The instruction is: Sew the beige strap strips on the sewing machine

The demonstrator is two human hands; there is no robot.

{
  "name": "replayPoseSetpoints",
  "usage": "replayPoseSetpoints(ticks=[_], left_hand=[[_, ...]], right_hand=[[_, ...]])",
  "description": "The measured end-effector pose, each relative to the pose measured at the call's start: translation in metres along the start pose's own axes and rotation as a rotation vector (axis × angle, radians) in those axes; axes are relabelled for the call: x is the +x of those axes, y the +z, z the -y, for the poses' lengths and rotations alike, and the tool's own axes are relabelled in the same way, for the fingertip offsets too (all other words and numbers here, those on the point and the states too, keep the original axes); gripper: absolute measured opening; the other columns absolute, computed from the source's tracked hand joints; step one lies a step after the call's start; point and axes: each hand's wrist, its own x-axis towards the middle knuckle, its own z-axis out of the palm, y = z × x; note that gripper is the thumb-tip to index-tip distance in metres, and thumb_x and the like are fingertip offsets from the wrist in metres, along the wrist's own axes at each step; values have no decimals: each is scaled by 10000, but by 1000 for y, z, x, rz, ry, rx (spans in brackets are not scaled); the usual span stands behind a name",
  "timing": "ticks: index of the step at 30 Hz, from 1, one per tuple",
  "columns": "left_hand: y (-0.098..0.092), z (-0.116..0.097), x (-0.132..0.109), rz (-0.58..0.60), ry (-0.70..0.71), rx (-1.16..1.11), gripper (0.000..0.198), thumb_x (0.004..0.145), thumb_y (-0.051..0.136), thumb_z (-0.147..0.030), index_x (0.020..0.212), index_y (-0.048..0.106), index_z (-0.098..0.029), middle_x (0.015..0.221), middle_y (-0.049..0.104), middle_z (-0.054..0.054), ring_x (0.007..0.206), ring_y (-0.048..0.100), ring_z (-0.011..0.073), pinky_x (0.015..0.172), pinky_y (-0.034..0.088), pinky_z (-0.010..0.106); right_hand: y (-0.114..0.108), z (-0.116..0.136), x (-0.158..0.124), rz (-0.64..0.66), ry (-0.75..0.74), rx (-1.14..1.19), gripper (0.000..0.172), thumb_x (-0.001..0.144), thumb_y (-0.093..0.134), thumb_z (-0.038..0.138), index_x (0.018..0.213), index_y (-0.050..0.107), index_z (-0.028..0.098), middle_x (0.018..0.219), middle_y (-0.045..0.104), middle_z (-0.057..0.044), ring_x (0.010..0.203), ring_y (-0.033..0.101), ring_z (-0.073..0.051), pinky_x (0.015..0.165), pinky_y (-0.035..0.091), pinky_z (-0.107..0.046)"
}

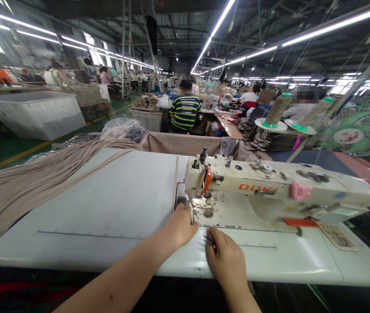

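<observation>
The right hand (227, 256) is at the near edge of the bench (106, 208), closed round one pair of snips (209, 240), tips toward the left hand (182, 226), probably held so to be handy. The left hand bends in by the needle end of the one machine (227, 178), fingers curled; whether they pinch the strip (176, 174) there, one cannot tell. That single strip runs straight beside the machine's head, likely to lie true. More strips (38, 187), too many to count, lie lengthwise at left, perhaps against tangling. Beyond are two cones (278, 109) of thread, presumably feeding the machine, and one co-worker (185, 111) in stripes.
</observation>
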Motion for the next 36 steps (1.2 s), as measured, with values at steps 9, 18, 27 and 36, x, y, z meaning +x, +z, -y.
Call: replayPoseSetpoints(ticks=[9,18,27,36], left_hand=[[15,15,-17,114,162,11,551,842,589,-82,1389,535,-118,1335,592,180,1201,663,243,1077,493,314],[47,73,-2,-189,538,145,483,796,695,-464,1163,592,-168,1319,574,183,1230,615,376,1099,506,533],[66,89,3,-236,636,131,769,731,705,-592,1319,501,-139,1357,616,210,1271,626,385,1138,508,528],[81,110,21,-173,675,227,756,741,721,-685,1265,626,-147,1333,636,220,1192,686,389,1037,582,511]], right_hand=[[0,5,-6,52,93,110,350,775,511,85,1068,658,207,815,705,-40,771,642,-227,715,454,-318],[-31,-15,-40,-87,446,626,251,1007,525,358,987,743,235,875,745,-28,743,642,-176,737,503,-293],[-76,-119,-160,-483,1238,392,614,931,420,742,906,707,200,711,639,-37,652,604,-220,604,488,-326],[-105,-160,-276,-518,1795,7,205,863,698,395,874,694,191,880,770,-127,970,729,-331,892,533,-439]])
